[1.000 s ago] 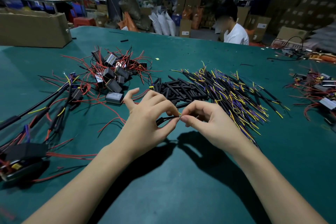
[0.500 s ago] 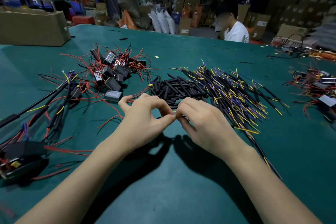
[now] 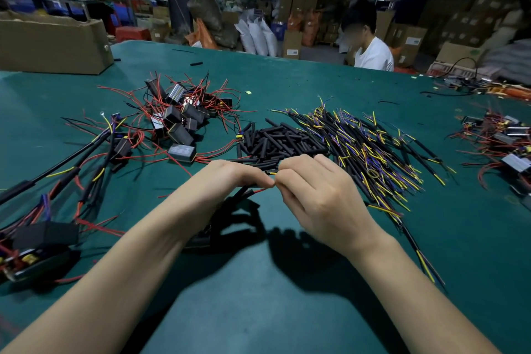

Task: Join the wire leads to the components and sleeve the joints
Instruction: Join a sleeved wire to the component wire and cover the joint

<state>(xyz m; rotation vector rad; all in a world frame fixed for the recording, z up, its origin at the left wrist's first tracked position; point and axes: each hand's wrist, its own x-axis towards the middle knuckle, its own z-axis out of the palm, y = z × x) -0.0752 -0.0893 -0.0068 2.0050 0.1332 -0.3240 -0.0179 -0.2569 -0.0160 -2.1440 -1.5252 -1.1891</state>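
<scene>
My left hand (image 3: 227, 181) and my right hand (image 3: 313, 195) meet fingertip to fingertip above the green table (image 3: 287, 310). Between them they pinch a thin red wire lead (image 3: 258, 190) that runs out of a black sleeve (image 3: 244, 191) under my left hand. A short yellow wire end (image 3: 271, 173) shows at the fingertips of my right hand. A black component lies half hidden under my left wrist. Behind the hands lie a pile of black sleeve pieces (image 3: 275, 141), a heap of black cables with yellow and blue ends (image 3: 367, 149), and black box components with red leads (image 3: 178, 121).
Joined cable sets (image 3: 57, 178) spread over the left of the table. More components with red wires (image 3: 502, 144) lie at the right edge. A cardboard box (image 3: 54, 43) stands at the back left. A person in a white shirt (image 3: 370, 52) sits at the far side.
My hands have closed together and turned knuckles up. The black sleeve that stuck out between the fingers one second ago now lies under my left hand, with a red lead showing.
</scene>
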